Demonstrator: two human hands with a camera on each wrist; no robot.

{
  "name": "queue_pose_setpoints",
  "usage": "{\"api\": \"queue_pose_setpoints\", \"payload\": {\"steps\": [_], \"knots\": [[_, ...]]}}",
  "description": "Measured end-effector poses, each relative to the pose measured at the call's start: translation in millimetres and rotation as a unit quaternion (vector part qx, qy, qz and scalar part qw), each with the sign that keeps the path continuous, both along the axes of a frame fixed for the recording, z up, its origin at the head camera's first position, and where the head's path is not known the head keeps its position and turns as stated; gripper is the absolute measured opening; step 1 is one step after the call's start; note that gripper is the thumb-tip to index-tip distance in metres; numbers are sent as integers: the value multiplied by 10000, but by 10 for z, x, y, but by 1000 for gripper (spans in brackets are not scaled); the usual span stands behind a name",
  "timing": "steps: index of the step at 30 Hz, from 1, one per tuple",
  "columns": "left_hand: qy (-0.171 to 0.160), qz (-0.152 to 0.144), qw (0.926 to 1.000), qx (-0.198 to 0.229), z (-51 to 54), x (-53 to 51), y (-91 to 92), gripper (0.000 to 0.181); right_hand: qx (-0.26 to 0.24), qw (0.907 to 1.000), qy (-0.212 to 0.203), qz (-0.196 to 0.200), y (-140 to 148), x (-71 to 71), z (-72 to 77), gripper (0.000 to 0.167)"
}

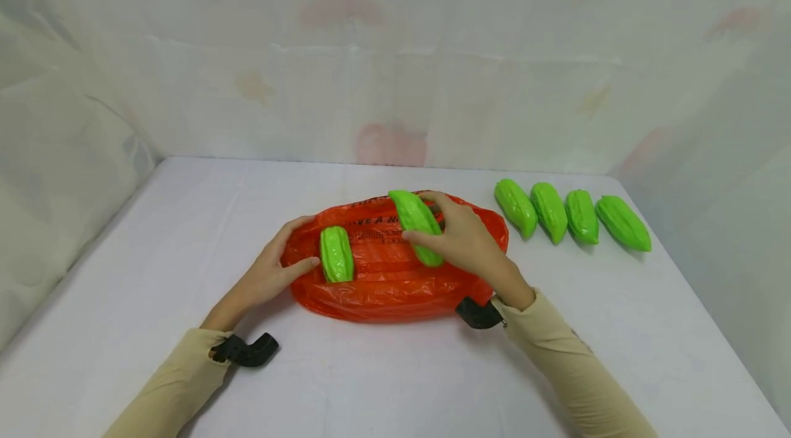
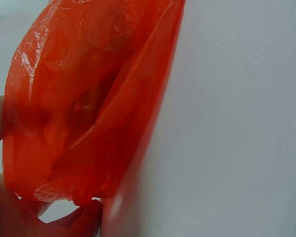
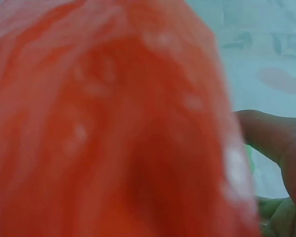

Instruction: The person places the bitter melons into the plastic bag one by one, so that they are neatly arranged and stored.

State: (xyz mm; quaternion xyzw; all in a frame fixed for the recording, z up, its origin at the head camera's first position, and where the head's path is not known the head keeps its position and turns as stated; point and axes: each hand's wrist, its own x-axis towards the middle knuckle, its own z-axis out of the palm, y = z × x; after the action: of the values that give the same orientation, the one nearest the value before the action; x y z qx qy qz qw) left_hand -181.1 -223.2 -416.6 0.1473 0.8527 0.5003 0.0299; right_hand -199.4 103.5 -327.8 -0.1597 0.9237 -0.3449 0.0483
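Observation:
A red plastic bag [image 1: 389,297] with black print lies on the table with its mouth spread wide. My left hand [image 1: 272,263] holds its left end, thumb and fingers spread along the rim; in the left wrist view, fingertips [image 2: 91,217] meet the bunched red film. My right hand [image 1: 463,232] grips a glossy bright green ridged fruit [image 1: 415,218] between thumb and fingers, tilted over the right half of the bag. Inside the bag at the left, close to my left thumb, rests a similar green fruit [image 1: 336,256]. In the right wrist view, blurred red bag film [image 3: 113,123] hides most of the hand.
Several more green fruits [image 1: 548,211] lie in a row at the table's back right, beyond the bag. White cloth covers the table [image 1: 371,383]. Pale patterned curtains [image 1: 346,101] stand behind it and along both sides. A black bracket sits at each wrist.

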Motion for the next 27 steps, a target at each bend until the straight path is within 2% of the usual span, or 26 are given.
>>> {"api": "queue_pose_setpoints", "payload": {"steps": [17, 27], "knots": [[-42, 18, 10000, -30, 30, 16, 14, 68, -81, 9990, -351, 248, -247, 25, -138, 75], [-56, 32, 10000, -39, 26, 15, 9, 68, 229, 9982, -492, 237, -378, 49, -201, 76]]}}
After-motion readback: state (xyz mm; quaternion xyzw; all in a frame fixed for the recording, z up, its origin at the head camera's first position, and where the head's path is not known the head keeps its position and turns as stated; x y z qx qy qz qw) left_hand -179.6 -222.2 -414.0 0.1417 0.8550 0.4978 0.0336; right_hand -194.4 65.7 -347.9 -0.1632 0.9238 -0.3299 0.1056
